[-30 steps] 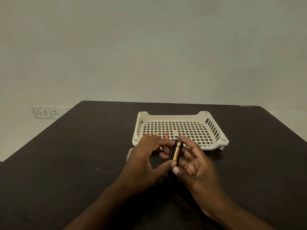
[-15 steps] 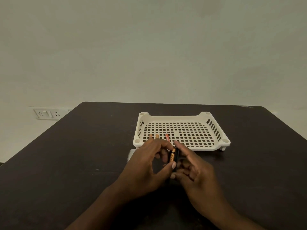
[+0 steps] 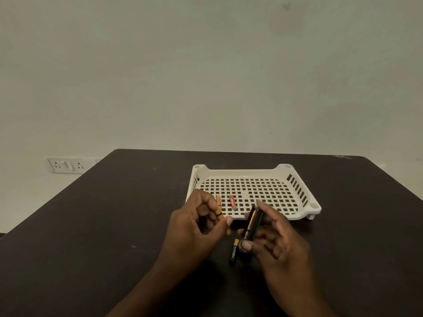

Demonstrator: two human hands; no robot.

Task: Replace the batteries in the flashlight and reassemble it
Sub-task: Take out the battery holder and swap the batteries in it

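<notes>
My right hand (image 3: 278,245) grips a black battery holder (image 3: 253,223), tilted on end, with a copper-and-black battery showing in its slot. My left hand (image 3: 194,227) is just to its left, thumb and fingers pinched on a small copper-coloured battery (image 3: 218,205) at the tray's front edge. A black Duracell battery (image 3: 233,253) lies loose on the dark table (image 3: 114,225) between my hands. A red battery (image 3: 232,201) rests in the white slotted tray (image 3: 295,191). The flashlight body is hidden or out of sight.
The tray stands just beyond my hands, near the table's middle. A wall socket plate (image 3: 67,165) is on the wall at the left. The table's far edge meets a plain wall.
My hands were together on the holder and have come apart; the left drew away leftward with a battery. A Duracell battery now shows on the table below the holder.
</notes>
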